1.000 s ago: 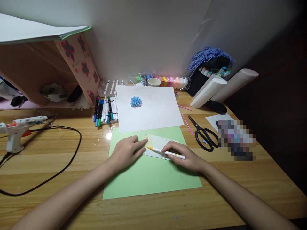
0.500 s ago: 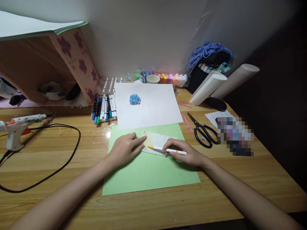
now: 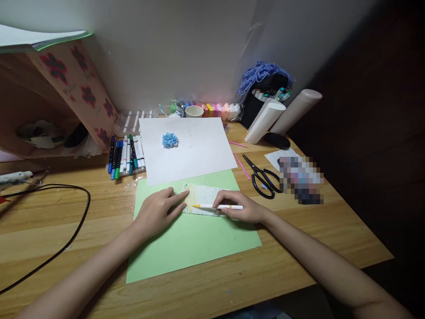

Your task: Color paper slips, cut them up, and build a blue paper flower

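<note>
My right hand (image 3: 237, 206) is closed around a white marker (image 3: 207, 206) with a yellow tip. The tip rests at the yellow-coloured part of a small white card (image 3: 202, 195), which carries dark specks. Two outstretched fingers of my left hand (image 3: 161, 208) press on the card's left end, and that hand holds nothing. Under the card lies a green sheet of paper (image 3: 192, 243). Behind it, a white sheet (image 3: 195, 155) overlaps the green one and bears a heap of blue shreds (image 3: 170, 140).
Several markers (image 3: 126, 155) lie at the left. Black-handled scissors (image 3: 262, 177) and pink sticks (image 3: 241, 166) are to the right. A glue gun (image 3: 15, 177) and its black cable (image 3: 86, 208) sit far left. A paper cup (image 3: 194, 111) and a black pen holder (image 3: 250, 110) stand behind.
The whole view has shifted, so things appear farther left. Both hands stay at the card; the marker tip has moved slightly left over it, with more yellow showing.
</note>
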A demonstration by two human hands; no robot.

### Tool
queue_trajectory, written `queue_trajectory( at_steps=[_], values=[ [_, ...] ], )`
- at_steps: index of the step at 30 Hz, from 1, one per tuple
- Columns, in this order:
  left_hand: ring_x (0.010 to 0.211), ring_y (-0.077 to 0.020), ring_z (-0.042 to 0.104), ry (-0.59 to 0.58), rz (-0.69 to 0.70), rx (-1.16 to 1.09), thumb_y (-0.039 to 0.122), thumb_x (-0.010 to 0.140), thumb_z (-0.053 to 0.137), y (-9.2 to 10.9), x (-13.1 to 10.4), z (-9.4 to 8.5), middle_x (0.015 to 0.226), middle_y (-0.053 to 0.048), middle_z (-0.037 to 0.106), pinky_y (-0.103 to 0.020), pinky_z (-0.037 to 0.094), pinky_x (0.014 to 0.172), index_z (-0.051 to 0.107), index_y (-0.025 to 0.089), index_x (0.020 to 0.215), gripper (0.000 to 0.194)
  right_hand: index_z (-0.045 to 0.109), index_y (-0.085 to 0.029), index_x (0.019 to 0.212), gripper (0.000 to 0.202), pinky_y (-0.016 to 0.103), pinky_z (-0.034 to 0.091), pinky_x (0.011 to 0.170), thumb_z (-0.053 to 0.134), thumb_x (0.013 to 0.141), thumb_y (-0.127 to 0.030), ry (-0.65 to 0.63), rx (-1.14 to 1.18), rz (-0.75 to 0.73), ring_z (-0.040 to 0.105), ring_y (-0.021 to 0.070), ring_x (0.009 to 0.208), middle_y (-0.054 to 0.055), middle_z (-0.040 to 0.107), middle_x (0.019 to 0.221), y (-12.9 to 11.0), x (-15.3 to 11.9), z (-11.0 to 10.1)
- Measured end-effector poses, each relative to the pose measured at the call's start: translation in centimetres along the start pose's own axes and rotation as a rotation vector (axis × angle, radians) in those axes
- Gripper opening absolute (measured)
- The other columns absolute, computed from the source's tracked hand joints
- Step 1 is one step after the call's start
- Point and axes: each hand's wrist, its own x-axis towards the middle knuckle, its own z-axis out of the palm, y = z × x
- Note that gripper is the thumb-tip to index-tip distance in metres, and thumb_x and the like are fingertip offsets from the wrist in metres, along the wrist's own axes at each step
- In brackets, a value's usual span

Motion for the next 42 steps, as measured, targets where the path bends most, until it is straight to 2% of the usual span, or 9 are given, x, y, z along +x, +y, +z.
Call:
queue_trajectory(
  at_steps=[3, 6, 10, 13, 16, 20, 24, 26, 42],
  values=[
    [0.068, -0.0149, 0.053, -0.002, 0.002, -0.003, 0.041, 0.095, 0.038, -0.05, -0.09, -0.01, 0.077, -0.001, 0.052, -0.025, 0.032, 0.058, 0.052, 0.031, 0.129, 0.039, 0.062, -0.015, 0.095, 0.016, 0.028, 0.046, 0.072, 0.056, 0.087, -0.026, -0.066, 0.037, -0.001, 0.060, 0.0156, 0.079, 0.006, 0.063, 0.087, -0.08, 0.00, -0.15],
    [0.067, -0.0148, 0.052, -0.005, 0.000, -0.003, 0.041, 0.095, 0.038, -0.07, -0.10, -0.04, 0.077, -0.001, 0.052, -0.025, 0.032, 0.058, 0.052, 0.031, 0.129, 0.038, 0.061, -0.015, 0.098, 0.017, 0.028, 0.046, 0.074, 0.054, 0.088, -0.027, -0.015, 0.058, 0.014, 0.059, 0.0153, 0.081, 0.005, 0.062, 0.088, -0.16, 0.02, -0.22],
    [0.067, -0.0148, 0.052, -0.002, -0.002, -0.001, 0.041, 0.095, 0.038, -0.07, 0.03, 0.02, 0.077, -0.001, 0.052, -0.025, 0.032, 0.058, 0.052, 0.031, 0.129, 0.038, 0.062, -0.015, 0.095, 0.014, 0.028, 0.045, 0.072, 0.056, 0.086, -0.024, -0.074, 0.050, 0.009, 0.060, 0.0155, 0.079, 0.005, 0.063, 0.086, -0.20, 0.04, -0.33],
    [0.068, -0.0151, 0.053, -0.005, -0.004, -0.007, 0.041, 0.095, 0.037, -0.05, 0.09, 0.08, 0.078, -0.001, 0.052, -0.025, 0.032, 0.058, 0.052, 0.031, 0.129, 0.038, 0.062, -0.015, 0.096, 0.015, 0.028, 0.045, 0.073, 0.055, 0.086, -0.023, -0.032, 0.043, 0.008, 0.059, 0.0153, 0.080, 0.005, 0.063, 0.087, -0.15, 0.01, -0.40],
    [0.068, -0.0151, 0.053, -0.004, -0.006, -0.009, 0.041, 0.095, 0.037, 0.00, 0.04, 0.05, 0.077, -0.001, 0.052, -0.026, 0.032, 0.059, 0.053, 0.031, 0.129, 0.038, 0.062, -0.015, 0.094, 0.014, 0.027, 0.045, 0.072, 0.057, 0.085, -0.023, -0.073, 0.042, 0.002, 0.060, 0.0149, 0.079, 0.005, 0.063, 0.086, -0.05, -0.02, -0.43],
    [0.069, -0.0154, 0.053, -0.004, -0.010, -0.006, 0.041, 0.095, 0.037, 0.14, -0.15, -0.06, 0.077, -0.002, 0.053, -0.026, 0.032, 0.059, 0.053, 0.031, 0.129, 0.039, 0.061, -0.015, 0.095, 0.016, 0.027, 0.046, 0.072, 0.055, 0.087, -0.027, -0.042, 0.089, 0.025, 0.060, 0.0149, 0.078, 0.005, 0.063, 0.085, 0.12, -0.05, -0.42],
    [0.070, -0.0158, 0.054, -0.012, -0.011, -0.013, 0.039, 0.095, 0.037, 0.25, -0.20, -0.16, 0.078, -0.003, 0.054, -0.026, 0.033, 0.060, 0.053, 0.030, 0.130, 0.039, 0.062, -0.014, 0.093, 0.018, 0.027, 0.046, 0.070, 0.057, 0.087, -0.030, -0.087, 0.090, 0.035, 0.061, 0.0155, 0.076, 0.006, 0.065, 0.083, 0.26, -0.08, -0.40],
    [0.070, -0.0162, 0.054, -0.013, -0.010, -0.019, 0.039, 0.095, 0.036, 0.28, -0.18, -0.20, 0.078, -0.003, 0.054, -0.027, 0.034, 0.060, 0.052, 0.030, 0.130, 0.039, 0.061, -0.015, 0.094, 0.020, 0.028, 0.046, 0.071, 0.055, 0.088, -0.032, -0.052, 0.105, 0.041, 0.061, 0.0157, 0.077, 0.006, 0.064, 0.083, 0.27, -0.10, -0.40],
    [0.071, -0.0170, 0.053, 0.006, -0.023, -0.032, 0.036, 0.094, 0.039, 0.39, -0.38, -0.27, 0.079, -0.003, 0.054, -0.027, 0.033, 0.060, 0.054, 0.032, 0.127, 0.036, 0.062, -0.016, 0.092, 0.026, 0.030, 0.044, 0.073, 0.055, 0.088, -0.040, -0.044, 0.043, 0.066, 0.058, 0.0171, 0.079, 0.006, 0.064, 0.085, -0.08, -0.22, -0.54]
  ],
)
